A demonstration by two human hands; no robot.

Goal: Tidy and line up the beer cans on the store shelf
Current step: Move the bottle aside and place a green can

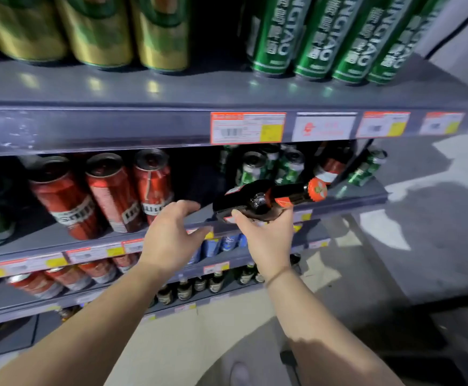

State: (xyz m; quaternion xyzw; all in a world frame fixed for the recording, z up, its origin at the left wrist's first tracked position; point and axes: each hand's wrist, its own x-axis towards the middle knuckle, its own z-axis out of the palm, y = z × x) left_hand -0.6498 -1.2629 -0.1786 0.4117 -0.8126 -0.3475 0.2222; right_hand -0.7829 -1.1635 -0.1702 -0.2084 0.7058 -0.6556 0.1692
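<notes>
Two hands work: right hand (266, 235) grips a tipped dark bottle (258, 200), left hand (171, 238) spread wide to steady.

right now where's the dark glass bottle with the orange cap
In the head view, the dark glass bottle with the orange cap lies sideways in the right hand at the middle shelf's front edge, cap pointing right, between the red cans and the green cans.

Dark bottle (258, 197), orange cap (317, 190)
</notes>
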